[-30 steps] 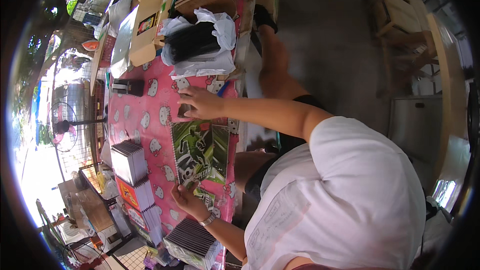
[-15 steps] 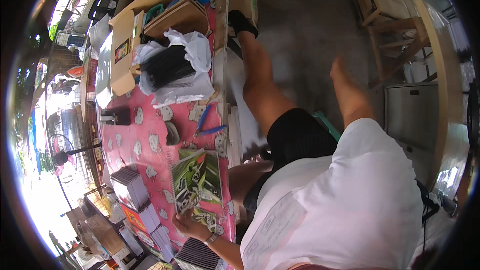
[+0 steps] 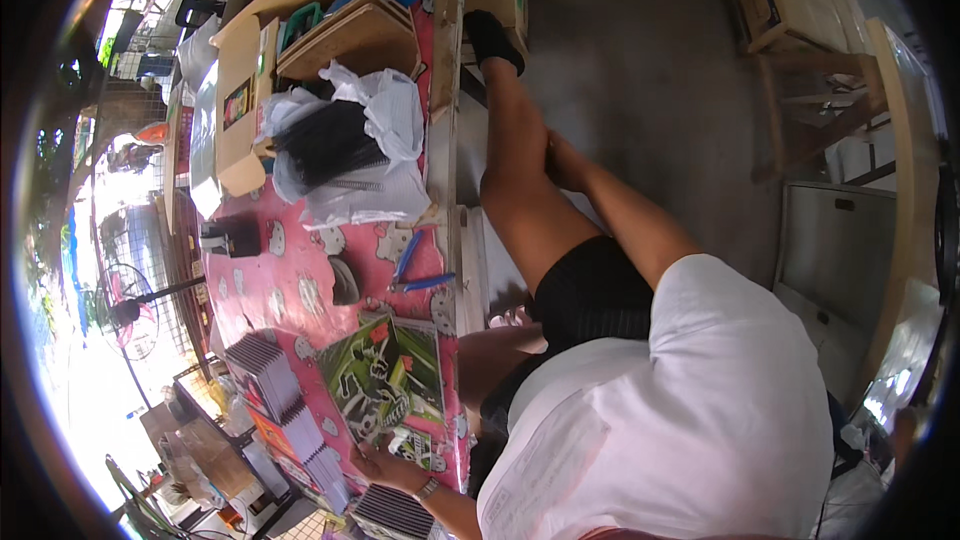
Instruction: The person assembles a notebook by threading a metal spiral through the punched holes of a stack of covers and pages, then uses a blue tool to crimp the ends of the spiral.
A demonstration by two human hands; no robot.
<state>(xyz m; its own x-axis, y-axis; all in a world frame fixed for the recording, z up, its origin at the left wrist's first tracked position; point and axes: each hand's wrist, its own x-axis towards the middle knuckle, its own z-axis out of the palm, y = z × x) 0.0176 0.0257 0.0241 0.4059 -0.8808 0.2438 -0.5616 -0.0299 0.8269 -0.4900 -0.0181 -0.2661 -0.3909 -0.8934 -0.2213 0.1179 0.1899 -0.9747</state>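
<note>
My left hand (image 3: 388, 468), with a metal watch at its wrist, grips the near corner of a green spiral notebook (image 3: 385, 375) with a sporty printed cover. Under and beside that hand lies another green notebook (image 3: 412, 446), partly covered. My right hand (image 3: 566, 162) rests against my bare leg just by the knee; its fingers are mostly hidden there. Blue-handled pliers (image 3: 420, 275) lie beyond the notebook, next to a dark rounded object (image 3: 344, 280).
Stacks of notebooks (image 3: 262, 378) line the table's left side, with a dark-spined stack (image 3: 392, 514) near my left wrist. A white plastic bag of black wire coils (image 3: 335, 145) and an open cardboard box (image 3: 240, 120) stand further off. A pink patterned cloth (image 3: 265, 285) covers the table.
My right hand has swung left from mid-air to my leg. The green notebook has turned slightly, its cover showing more plainly. My left hand stays at its corner.
</note>
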